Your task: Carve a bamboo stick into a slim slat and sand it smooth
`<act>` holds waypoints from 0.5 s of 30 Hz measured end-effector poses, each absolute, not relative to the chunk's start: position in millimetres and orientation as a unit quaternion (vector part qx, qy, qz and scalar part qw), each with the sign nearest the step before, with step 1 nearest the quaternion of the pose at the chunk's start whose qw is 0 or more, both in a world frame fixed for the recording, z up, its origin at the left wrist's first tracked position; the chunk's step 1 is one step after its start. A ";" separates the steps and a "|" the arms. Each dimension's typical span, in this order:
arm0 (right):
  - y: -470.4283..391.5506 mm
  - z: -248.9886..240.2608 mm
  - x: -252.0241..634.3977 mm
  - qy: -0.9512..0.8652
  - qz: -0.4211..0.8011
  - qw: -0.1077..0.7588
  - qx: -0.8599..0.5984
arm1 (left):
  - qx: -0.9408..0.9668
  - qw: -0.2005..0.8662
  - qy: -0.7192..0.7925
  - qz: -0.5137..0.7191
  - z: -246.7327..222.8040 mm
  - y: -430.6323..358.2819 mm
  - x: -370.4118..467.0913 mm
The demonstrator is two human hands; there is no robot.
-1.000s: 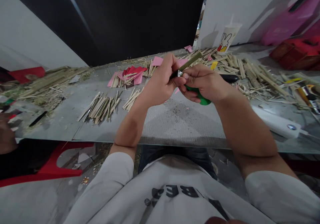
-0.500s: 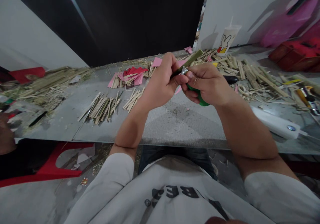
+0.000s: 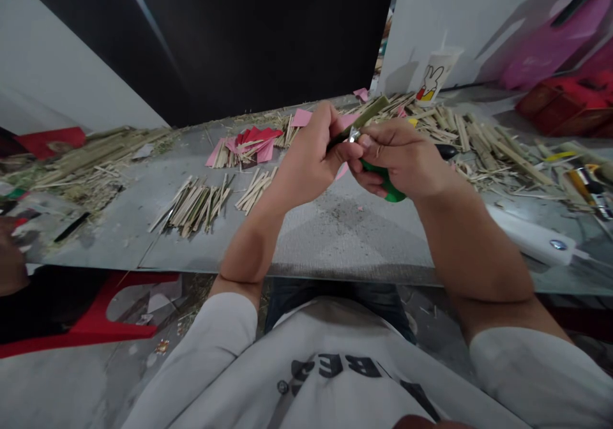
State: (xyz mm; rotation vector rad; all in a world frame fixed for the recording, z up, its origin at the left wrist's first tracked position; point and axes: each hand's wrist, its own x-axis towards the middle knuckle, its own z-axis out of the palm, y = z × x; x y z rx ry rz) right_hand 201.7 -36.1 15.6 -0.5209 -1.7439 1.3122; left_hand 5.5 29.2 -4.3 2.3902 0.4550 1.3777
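Note:
My left hand (image 3: 313,154) is closed around a flat green bamboo strip (image 3: 372,111) that slants up to the right, above the table. My right hand (image 3: 402,158) grips a green-handled tool (image 3: 393,189). A shiny metal part of it touches or nearly touches the strip between my thumbs. Fingers cover most of the tool, so its exact kind is hidden. On the table to the left lie a bundle of thin bamboo sticks (image 3: 194,205) and a smaller bunch of sticks (image 3: 256,189).
Pink and red paper pieces (image 3: 258,138) lie among sticks. Loose bamboo offcuts (image 3: 488,138) spread at the right, near a rabbit-print cup (image 3: 438,75), a black handle (image 3: 446,152) and a white device (image 3: 531,237). At the far left shows another person's hand (image 3: 10,256).
My right hand and the green handle have shifted slightly to the right. The left hand keeps nearly the same place on the bamboo strip.

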 end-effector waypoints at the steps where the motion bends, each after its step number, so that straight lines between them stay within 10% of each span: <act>1: -37.1 15.8 201.1 -0.697 0.515 0.450 -0.217 | 0.838 0.177 0.169 0.488 -5.3 29.6 5.6; 15: -33.0 12.5 200.9 -0.695 0.503 0.458 -0.233 | 0.849 0.293 0.174 0.405 12.5 10.7 1.5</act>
